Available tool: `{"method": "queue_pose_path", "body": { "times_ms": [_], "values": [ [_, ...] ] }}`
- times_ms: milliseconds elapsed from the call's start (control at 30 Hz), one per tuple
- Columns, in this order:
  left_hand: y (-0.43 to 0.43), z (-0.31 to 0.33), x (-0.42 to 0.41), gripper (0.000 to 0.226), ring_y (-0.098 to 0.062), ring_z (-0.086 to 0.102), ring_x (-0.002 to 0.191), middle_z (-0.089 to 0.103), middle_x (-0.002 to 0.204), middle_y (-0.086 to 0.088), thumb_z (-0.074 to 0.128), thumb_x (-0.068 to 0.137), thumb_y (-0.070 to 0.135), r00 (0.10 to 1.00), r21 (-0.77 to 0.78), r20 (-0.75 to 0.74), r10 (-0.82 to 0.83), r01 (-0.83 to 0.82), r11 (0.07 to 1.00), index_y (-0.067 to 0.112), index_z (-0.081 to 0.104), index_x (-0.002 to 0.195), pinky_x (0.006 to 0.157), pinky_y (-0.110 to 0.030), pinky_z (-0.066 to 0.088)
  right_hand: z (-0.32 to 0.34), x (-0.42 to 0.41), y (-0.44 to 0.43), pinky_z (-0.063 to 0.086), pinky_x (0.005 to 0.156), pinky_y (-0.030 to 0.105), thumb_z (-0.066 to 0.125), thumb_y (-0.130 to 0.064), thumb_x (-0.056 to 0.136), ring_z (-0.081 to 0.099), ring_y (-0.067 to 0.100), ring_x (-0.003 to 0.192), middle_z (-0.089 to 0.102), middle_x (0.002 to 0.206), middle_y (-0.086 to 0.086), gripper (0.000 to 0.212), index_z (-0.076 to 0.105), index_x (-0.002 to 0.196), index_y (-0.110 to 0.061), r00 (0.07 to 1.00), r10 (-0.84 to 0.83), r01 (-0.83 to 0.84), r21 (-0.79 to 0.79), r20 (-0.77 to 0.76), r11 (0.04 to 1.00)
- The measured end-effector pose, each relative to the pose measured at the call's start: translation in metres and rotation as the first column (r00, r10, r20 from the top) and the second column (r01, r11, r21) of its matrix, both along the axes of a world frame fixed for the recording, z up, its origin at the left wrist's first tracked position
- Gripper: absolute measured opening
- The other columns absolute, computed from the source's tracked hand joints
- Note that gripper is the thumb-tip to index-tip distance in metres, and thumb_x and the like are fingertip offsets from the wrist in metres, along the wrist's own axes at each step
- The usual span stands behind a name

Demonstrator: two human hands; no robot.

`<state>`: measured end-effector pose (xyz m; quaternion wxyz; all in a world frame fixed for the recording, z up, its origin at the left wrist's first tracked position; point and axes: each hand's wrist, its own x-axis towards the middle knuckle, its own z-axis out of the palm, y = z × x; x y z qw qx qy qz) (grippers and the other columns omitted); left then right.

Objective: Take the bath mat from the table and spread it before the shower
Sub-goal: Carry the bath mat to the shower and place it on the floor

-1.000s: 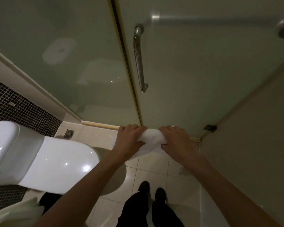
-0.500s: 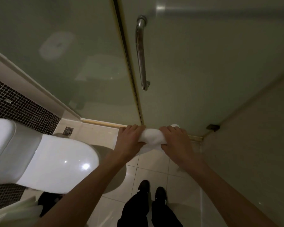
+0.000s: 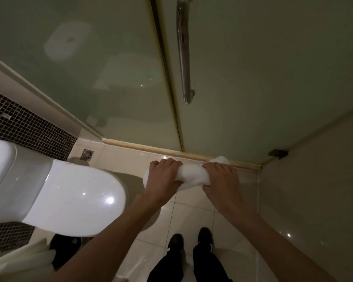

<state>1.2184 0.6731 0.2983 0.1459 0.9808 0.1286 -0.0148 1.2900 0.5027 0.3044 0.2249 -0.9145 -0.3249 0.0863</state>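
Note:
The white bath mat is bunched into a thick roll and held in the air above the tiled floor, just in front of the frosted glass shower door. My left hand grips its left end with fingers curled over the top. My right hand grips its right end the same way. A bit of the mat sticks out past each hand. Most of the cloth is hidden under my fingers.
A white toilet with its lid down stands close on the left. A metal handle hangs on the shower door. A floor drain sits by the threshold. A wall closes the right side. My feet stand on the floor tiles.
The view has tilted down, so the door handle sits higher in frame. Both hands keep the same grip on the rolled mat, a touch further apart.

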Motion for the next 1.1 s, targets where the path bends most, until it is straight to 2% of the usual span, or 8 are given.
{"method": "queue_pose_path", "body": {
  "times_ms": [200, 333, 433, 500, 633, 833, 1000, 1100],
  "values": [
    [0.023, -0.048, -0.001, 0.042, -0.027, 0.056, 0.096, 0.065, 0.104, -0.002, 0.075, 0.071, 0.025, 0.999, -0.023, 0.029, -0.042, 0.043, 0.999, 0.017, 0.064, 0.111, 0.084, -0.039, 0.033, -0.041, 0.000, 0.021, 0.049, 0.085, 0.046, 0.081, -0.003, 0.054, 0.064, 0.031, 0.087, 0.070, 0.095, 0.009, 0.050, 0.068, 0.102, -0.010, 0.998, -0.025, 0.024, 0.018, 0.062, 1.000],
    [0.038, -0.095, -0.001, 0.046, -0.028, 0.061, 0.092, 0.067, 0.100, -0.003, 0.084, 0.064, 0.025, 0.995, -0.026, 0.078, -0.069, 0.072, 0.997, 0.015, 0.067, 0.106, 0.084, -0.047, 0.042, -0.091, -0.004, 0.037, 0.053, 0.080, 0.045, 0.084, -0.006, 0.048, 0.065, 0.030, 0.081, 0.070, 0.091, 0.009, 0.053, 0.069, 0.099, -0.010, 0.992, -0.036, 0.036, 0.003, 0.117, 0.999],
    [0.051, -0.145, -0.002, 0.051, -0.027, 0.062, 0.096, 0.067, 0.104, -0.003, 0.087, 0.062, 0.031, 0.993, 0.014, 0.077, -0.092, 0.091, 0.996, 0.018, 0.067, 0.107, 0.091, -0.053, 0.043, -0.142, -0.010, 0.047, 0.054, 0.077, 0.052, 0.087, -0.003, 0.048, 0.067, 0.033, 0.082, 0.070, 0.093, 0.014, 0.055, 0.069, 0.099, -0.005, 0.992, -0.055, 0.053, 0.025, 0.111, 0.998],
    [0.060, -0.182, -0.003, 0.049, -0.027, 0.061, 0.099, 0.067, 0.106, -0.003, 0.082, 0.068, 0.035, 0.993, -0.011, 0.038, -0.115, 0.115, 0.993, 0.020, 0.065, 0.112, 0.095, -0.048, 0.039, -0.176, -0.011, 0.051, 0.053, 0.077, 0.054, 0.088, -0.002, 0.050, 0.066, 0.035, 0.084, 0.069, 0.092, 0.014, 0.052, 0.069, 0.098, -0.004, 0.995, -0.065, 0.064, 0.010, 0.079, 0.998],
    [0.072, -0.260, 0.002, 0.049, -0.024, 0.057, 0.097, 0.062, 0.109, 0.001, 0.065, 0.080, 0.046, 0.972, -0.024, -0.085, -0.217, 0.216, 0.976, 0.025, 0.055, 0.123, 0.078, -0.031, 0.030, -0.244, -0.007, 0.053, 0.047, 0.084, 0.053, 0.084, -0.004, 0.059, 0.063, 0.030, 0.091, 0.068, 0.095, 0.007, 0.044, 0.068, 0.100, -0.007, 0.996, -0.048, 0.055, -0.098, 0.069, 0.994],
    [0.074, -0.383, 0.020, 0.054, -0.021, 0.050, 0.108, 0.055, 0.123, 0.000, 0.061, 0.084, 0.043, 0.946, -0.042, -0.166, -0.279, 0.276, 0.960, 0.025, 0.043, 0.132, 0.088, -0.032, 0.032, -0.366, 0.014, 0.047, 0.037, 0.098, 0.054, 0.071, -0.004, 0.077, 0.056, 0.036, 0.108, 0.064, 0.114, 0.015, 0.041, 0.063, 0.116, -0.007, 0.996, 0.009, -0.019, -0.121, -0.087, 0.992],
    [0.073, -0.477, 0.042, 0.049, -0.022, 0.050, 0.107, 0.055, 0.119, -0.001, 0.063, 0.083, 0.042, 0.953, 0.006, -0.159, -0.256, 0.260, 0.965, 0.024, 0.046, 0.125, 0.086, -0.035, 0.032, -0.462, 0.040, 0.044, 0.031, 0.105, 0.043, 0.064, -0.028, 0.085, 0.048, 0.024, 0.118, 0.057, 0.126, 0.003, 0.045, 0.052, 0.127, -0.020, 0.986, 0.165, -0.154, -0.236, 0.024, 0.959],
    [0.074, -0.523, 0.061, 0.050, -0.024, 0.050, 0.107, 0.055, 0.118, -0.002, 0.065, 0.079, 0.041, 0.957, 0.079, -0.150, -0.247, 0.260, 0.962, 0.022, 0.046, 0.121, 0.090, -0.038, 0.030, -0.511, 0.057, 0.047, 0.033, 0.102, 0.041, 0.063, -0.029, 0.083, 0.048, 0.023, 0.115, 0.055, 0.125, 0.002, 0.046, 0.050, 0.126, -0.023, 0.975, 0.203, -0.172, -0.265, 0.094, 0.949]
  ]
}}
